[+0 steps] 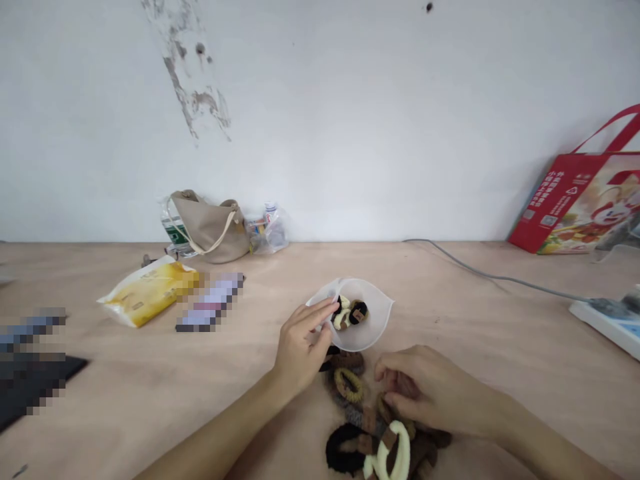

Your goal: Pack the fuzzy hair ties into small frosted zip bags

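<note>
Two hands, both mine, over a pale pinkish-brown wooden surface (pixel 480 320), whose near and side edges fall outside the view. My right hand (pixel 415 387) hides part of a heap of looped plush fabric bands (pixel 369 420) in black, cream, mustard, grey and brown, lying toward the near edge, its lowest loops cut off. The fingers curl loosely above the heap, thumb and index tip apart; the remaining fingertips are in shade. My left hand (pixel 300 343) covers the left rim of a frosted, translucent plastic pouch (pixel 380 321), open-mouthed, between the heap and the surface's back edge; whether thumb and fingers pinch that rim I cannot tell. Inside lie cream, black and brown loops (pixel 359 313), partly behind my fingertips. Along the back edge, a slumped taupe bag with a pale strap (pixel 213 227) stands beside a crumpled clear plastic bag (pixel 275 233) holding small packages, their print illegible. Farther right along that edge, a red printed carrier bag (pixel 565 200) is cut off. To the left, a yellow-and-white soft packet (pixel 155 291) lies near a flat lilac object (pixel 215 303), blurred into blocks.
</note>
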The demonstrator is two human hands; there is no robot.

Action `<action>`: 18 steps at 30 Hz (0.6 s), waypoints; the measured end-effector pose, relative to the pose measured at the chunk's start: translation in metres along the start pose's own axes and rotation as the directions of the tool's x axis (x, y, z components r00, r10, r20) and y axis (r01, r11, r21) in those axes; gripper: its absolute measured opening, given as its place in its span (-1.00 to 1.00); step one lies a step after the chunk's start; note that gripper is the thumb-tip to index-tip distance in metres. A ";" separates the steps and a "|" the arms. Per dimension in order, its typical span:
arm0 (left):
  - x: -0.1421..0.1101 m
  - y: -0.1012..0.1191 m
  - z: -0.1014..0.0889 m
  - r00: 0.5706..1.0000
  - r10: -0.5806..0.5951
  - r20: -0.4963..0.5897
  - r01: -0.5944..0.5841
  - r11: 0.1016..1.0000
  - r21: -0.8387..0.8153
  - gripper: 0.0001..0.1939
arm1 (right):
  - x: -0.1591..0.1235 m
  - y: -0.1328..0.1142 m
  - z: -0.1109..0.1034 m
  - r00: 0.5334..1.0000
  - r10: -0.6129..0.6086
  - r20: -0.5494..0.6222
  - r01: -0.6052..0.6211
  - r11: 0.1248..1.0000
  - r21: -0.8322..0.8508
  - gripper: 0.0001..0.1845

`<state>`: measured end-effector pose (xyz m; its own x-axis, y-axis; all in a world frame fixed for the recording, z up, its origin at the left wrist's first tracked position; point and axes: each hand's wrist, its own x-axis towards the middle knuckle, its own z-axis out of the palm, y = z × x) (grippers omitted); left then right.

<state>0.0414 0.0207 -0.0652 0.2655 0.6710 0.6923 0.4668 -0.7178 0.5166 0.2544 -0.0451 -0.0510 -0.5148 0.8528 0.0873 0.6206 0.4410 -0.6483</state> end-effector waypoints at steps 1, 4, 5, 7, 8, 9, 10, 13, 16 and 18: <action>0.000 0.000 0.000 1.000 0.000 -0.001 0.000 1.000 0.001 -0.64 | 0.000 0.000 0.000 1.000 0.026 -0.010 -0.025 0.998 0.049 -0.76; 0.000 0.000 0.000 1.000 -0.004 0.002 0.004 1.000 0.003 -0.65 | 0.001 -0.001 -0.004 0.995 0.101 -0.016 -0.099 0.990 0.103 -0.83; 0.000 -0.001 0.000 1.000 -0.003 0.004 0.003 1.000 0.003 -0.65 | 0.001 -0.002 -0.005 0.993 0.115 -0.002 -0.115 0.989 0.092 -0.86; 0.000 -0.001 0.000 1.000 -0.003 0.008 0.003 1.000 -0.001 -0.65 | 0.000 -0.004 -0.007 0.991 0.126 0.052 -0.130 0.989 0.073 -0.89; 0.000 -0.002 0.000 1.000 -0.003 0.009 0.003 1.000 -0.004 -0.64 | 0.000 -0.005 -0.007 0.988 0.131 0.085 -0.138 0.987 0.081 -0.88; 0.000 -0.002 0.000 1.000 -0.003 0.009 0.003 1.000 -0.006 -0.64 | 0.000 -0.005 -0.006 0.984 0.136 0.112 -0.148 0.983 0.110 -0.86; 0.000 -0.002 0.000 1.000 -0.004 0.009 0.004 1.000 -0.007 -0.64 | 0.000 -0.004 -0.005 0.982 0.143 0.126 -0.162 0.974 0.157 -0.85; 0.000 -0.001 0.000 1.000 0.001 0.010 -0.001 1.000 -0.007 -0.64 | 0.001 -0.001 -0.001 0.974 0.199 0.111 -0.226 0.894 0.387 -0.87; 0.000 0.000 0.000 1.000 0.006 0.014 -0.006 1.000 -0.006 -0.64 | 0.006 0.003 -0.001 0.961 0.268 -0.069 -0.154 0.726 0.670 -0.82; 0.000 0.001 0.000 1.000 0.008 0.011 -0.008 1.000 -0.002 -0.63 | 0.010 0.005 -0.002 0.909 0.344 -0.236 -0.043 0.639 0.768 -0.72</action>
<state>0.0413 0.0205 -0.0646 0.2781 0.6675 0.6907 0.4628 -0.7233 0.5126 0.2540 -0.0339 -0.0516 -0.1148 0.9928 0.0345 -0.0352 0.0306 -0.9989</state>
